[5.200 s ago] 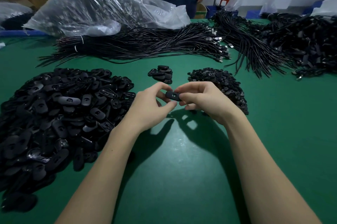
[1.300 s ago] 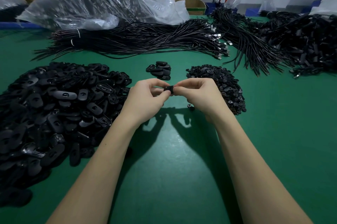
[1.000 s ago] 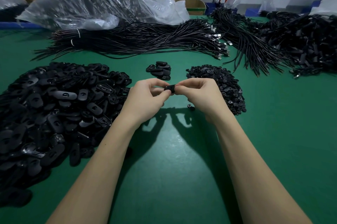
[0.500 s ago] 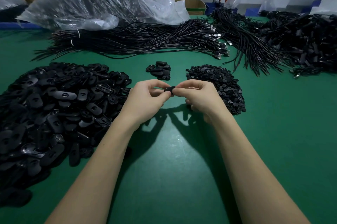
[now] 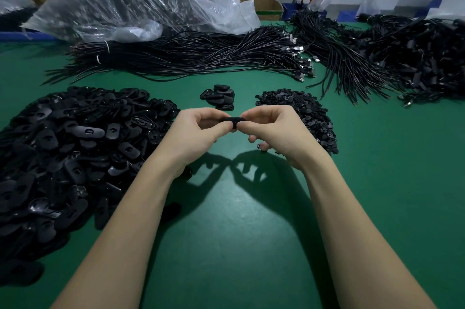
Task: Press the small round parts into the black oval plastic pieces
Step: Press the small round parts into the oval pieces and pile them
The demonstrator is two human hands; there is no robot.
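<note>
Nearest me, two bare forearms run up over the green table (image 5: 226, 245); their shadows fall on the cloth between them. My left hand (image 5: 193, 132) and right hand (image 5: 273, 130) meet above the table, thumbs and forefingers curled in, both pinching one black oval plastic piece (image 5: 232, 120) between them — it sits edge-on, so I cannot tell whether a round part is seated in it; the right hand's lower fingers are tucked under, and a small dark bit shows at their tips, too small to name. To the left lies a big heap of black oval pieces (image 5: 70, 147), spilling toward the near edge; just right of the right hand, a mound of small round parts (image 5: 299, 107). Beyond the hands sits a small cluster of oval pieces (image 5: 219, 97), apart from both heaps. Farther back — bundles of black cables (image 5: 191, 57) with metal plugs, a tangled cable pile (image 5: 412, 57) at right, and a clear plastic bag (image 5: 130, 4) behind them.
</note>
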